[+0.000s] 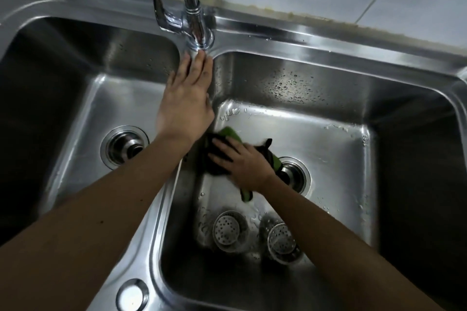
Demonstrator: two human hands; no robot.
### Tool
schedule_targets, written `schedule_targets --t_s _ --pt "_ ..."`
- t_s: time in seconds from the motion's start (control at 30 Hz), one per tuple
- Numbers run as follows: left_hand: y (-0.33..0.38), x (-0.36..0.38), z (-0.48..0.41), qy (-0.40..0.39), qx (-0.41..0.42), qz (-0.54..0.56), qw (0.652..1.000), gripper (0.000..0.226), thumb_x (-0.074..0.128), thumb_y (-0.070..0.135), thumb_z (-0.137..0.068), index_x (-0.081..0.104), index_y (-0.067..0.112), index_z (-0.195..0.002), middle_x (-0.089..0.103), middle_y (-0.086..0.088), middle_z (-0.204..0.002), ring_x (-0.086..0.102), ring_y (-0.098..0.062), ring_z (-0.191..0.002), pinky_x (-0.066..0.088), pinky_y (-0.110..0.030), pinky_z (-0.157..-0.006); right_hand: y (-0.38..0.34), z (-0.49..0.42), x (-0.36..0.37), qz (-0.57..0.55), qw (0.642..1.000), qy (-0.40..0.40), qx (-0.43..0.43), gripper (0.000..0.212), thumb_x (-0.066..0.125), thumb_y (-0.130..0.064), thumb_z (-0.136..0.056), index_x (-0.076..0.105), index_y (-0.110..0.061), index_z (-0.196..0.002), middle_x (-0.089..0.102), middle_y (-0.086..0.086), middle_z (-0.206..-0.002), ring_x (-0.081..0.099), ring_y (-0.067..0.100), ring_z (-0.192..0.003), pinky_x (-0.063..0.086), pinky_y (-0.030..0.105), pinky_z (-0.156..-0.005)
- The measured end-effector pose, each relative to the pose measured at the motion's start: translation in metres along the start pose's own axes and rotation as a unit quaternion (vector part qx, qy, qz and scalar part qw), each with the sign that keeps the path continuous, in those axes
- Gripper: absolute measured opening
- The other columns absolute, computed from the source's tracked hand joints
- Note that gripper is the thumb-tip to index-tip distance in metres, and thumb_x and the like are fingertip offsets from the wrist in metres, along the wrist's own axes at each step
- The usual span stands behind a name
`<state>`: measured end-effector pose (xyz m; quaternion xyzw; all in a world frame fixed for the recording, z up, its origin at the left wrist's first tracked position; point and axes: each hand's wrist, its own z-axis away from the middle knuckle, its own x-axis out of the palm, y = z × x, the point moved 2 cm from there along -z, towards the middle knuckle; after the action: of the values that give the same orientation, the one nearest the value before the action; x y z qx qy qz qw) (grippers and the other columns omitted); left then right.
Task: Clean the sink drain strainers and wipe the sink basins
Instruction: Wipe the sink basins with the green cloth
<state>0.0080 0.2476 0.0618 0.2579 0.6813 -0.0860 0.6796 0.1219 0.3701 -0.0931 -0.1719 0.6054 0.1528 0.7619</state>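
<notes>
Strainers are what we look at first: two round perforated drain strainers lie on the floor of the right basin (pixel 341 149), at its near side, the left strainer (pixel 228 231) and the right strainer (pixel 283 241) just beside each other but apart, both wet and lying on their side or tilted, with their perforated faces toward us. Our right hand (pixel 242 163) is pressed flat, fingers spread, on a black and green cloth (pixel 228 135) that lies on the basin floor against the left wall; the hand does not close around the cloth, it only pushes on it from above. Part of the cloth reaches over the open drain hole of the right basin (pixel 295 175), which we see just beside the wrist. Our left hand (pixel 185 106) is laid open on the divider (pixel 174 199) between the two basins, palm down, holding nothing, and its fingertips (pixel 201 58) touch the base of the chrome faucet (pixel 197 25). The left basin (pixel 101 98) looks dry, and its drain (pixel 125 150) is also without a strainer. Water drops stand on the back wall and on the floor of the right basin. A round metal cap (pixel 132 295) sits in the near rim of the sink.
</notes>
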Motion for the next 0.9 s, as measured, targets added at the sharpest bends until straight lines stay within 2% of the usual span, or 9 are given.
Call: schedule_targets --t_s 0.07,0.13,0.2,0.3,0.43,0.53,0.7,0.83,0.9 --pt "0.001 0.001 0.001 0.001 0.0 0.006 1.0 0.066 0.045 0.01 -0.09 0.02 0.014 -0.151 0.014 -0.001 -0.16 0.009 -0.024 -0.148 0.016 -0.042 -0.119 0.014 -0.021 -0.015 -0.048 0.992 0.021 0.112 0.068 0.058 -0.041 -0.085 0.032 -0.031 -0.148 0.026 0.006 -0.158 0.035 0.036 -0.139 0.047 0.048 -0.097" --pt "0.001 0.0 0.001 0.006 0.002 0.009 1.0 0.064 0.045 0.01 -0.091 0.021 0.014 -0.15 0.015 -0.001 -0.16 0.009 -0.025 -0.148 0.016 -0.042 -0.119 0.035 -0.035 -0.026 -0.066 0.979 0.008 0.192 0.065 0.045 -0.04 -0.095 0.015 -0.035 -0.152 0.008 0.001 -0.163 0.018 0.032 -0.146 0.036 0.048 -0.106" --pt "0.002 0.0 0.002 0.007 0.008 0.009 1.0 0.063 0.045 0.009 -0.091 0.022 0.013 -0.15 0.015 -0.003 -0.159 0.01 -0.026 -0.148 0.018 -0.043 -0.119 0.049 -0.035 -0.032 -0.051 0.978 -0.008 0.2 0.063 0.037 -0.041 -0.099 0.005 -0.038 -0.152 -0.002 -0.003 -0.163 0.009 0.027 -0.148 0.031 0.047 -0.108" --pt "0.003 -0.002 0.0 0.003 0.013 0.008 1.0 0.063 0.045 0.01 -0.091 0.022 0.012 -0.15 0.017 -0.005 -0.159 0.011 -0.028 -0.147 0.019 -0.045 -0.118 0.067 -0.01 -0.029 -0.038 0.978 -0.027 0.203 0.063 0.036 -0.039 -0.1 0.001 -0.041 -0.151 -0.006 -0.005 -0.163 0.005 0.024 -0.149 0.03 0.049 -0.109" --pt "0.003 0.0 0.001 0.002 0.016 0.017 1.0 0.066 0.045 0.01 -0.09 0.021 0.012 -0.151 0.017 -0.005 -0.159 0.011 -0.029 -0.147 0.018 -0.046 -0.118 0.103 0.049 -0.018 -0.051 0.953 -0.04 0.296 0.061 0.033 -0.042 -0.101 -0.003 -0.044 -0.15 -0.011 -0.009 -0.162 0.0 0.024 -0.15 0.027 0.05 -0.112" --pt "0.002 0.001 -0.001 0.012 0.021 0.02 1.0 0.067 0.047 0.007 -0.088 0.023 0.01 -0.15 0.02 -0.007 -0.158 0.014 -0.031 -0.146 0.02 -0.048 -0.117 0.128 0.095 -0.008 -0.066 0.923 -0.058 0.375 0.06 0.029 -0.045 -0.101 -0.004 -0.042 -0.15 -0.013 -0.006 -0.162 -0.003 0.027 -0.15 0.026 0.05 -0.114" --pt "-0.001 0.002 -0.001 0.021 0.026 0.015 0.999 0.068 0.048 0.005 -0.086 0.024 0.009 -0.149 0.023 -0.011 -0.157 0.017 -0.035 -0.145 0.022 -0.049 -0.117 0.152 0.16 0.006 -0.075 0.848 -0.089 0.518 0.066 0.024 -0.052 -0.099 -0.009 -0.032 -0.152 -0.015 0.01 -0.161 -0.004 0.036 -0.148 0.028 0.051 -0.113" --pt "0.002 0.0 -0.002 0.027 0.026 0.022 0.999 0.067 0.048 0.004 -0.086 0.025 0.008 -0.149 0.024 -0.012 -0.156 0.017 -0.035 -0.145 0.021 -0.046 -0.117 0.131 0.182 0.0 -0.104 0.822 -0.132 0.545 0.068 0.028 -0.049 -0.1 -0.012 -0.028 -0.152 -0.018 0.016 -0.159 -0.006 0.038 -0.148 0.035 0.05 -0.107" --pt "0.004 -0.002 -0.002 0.027 0.029 0.026 0.999 0.067 0.048 0.002 -0.085 0.026 0.007 -0.149 0.024 -0.013 -0.156 0.017 -0.035 -0.144 0.02 -0.046 -0.118 0.103 0.195 0.003 -0.115 0.816 -0.164 0.542 0.069 0.028 -0.047 -0.101 -0.012 -0.027 -0.152 -0.02 0.019 -0.158 -0.005 0.041 -0.147 0.03 0.049 -0.111"
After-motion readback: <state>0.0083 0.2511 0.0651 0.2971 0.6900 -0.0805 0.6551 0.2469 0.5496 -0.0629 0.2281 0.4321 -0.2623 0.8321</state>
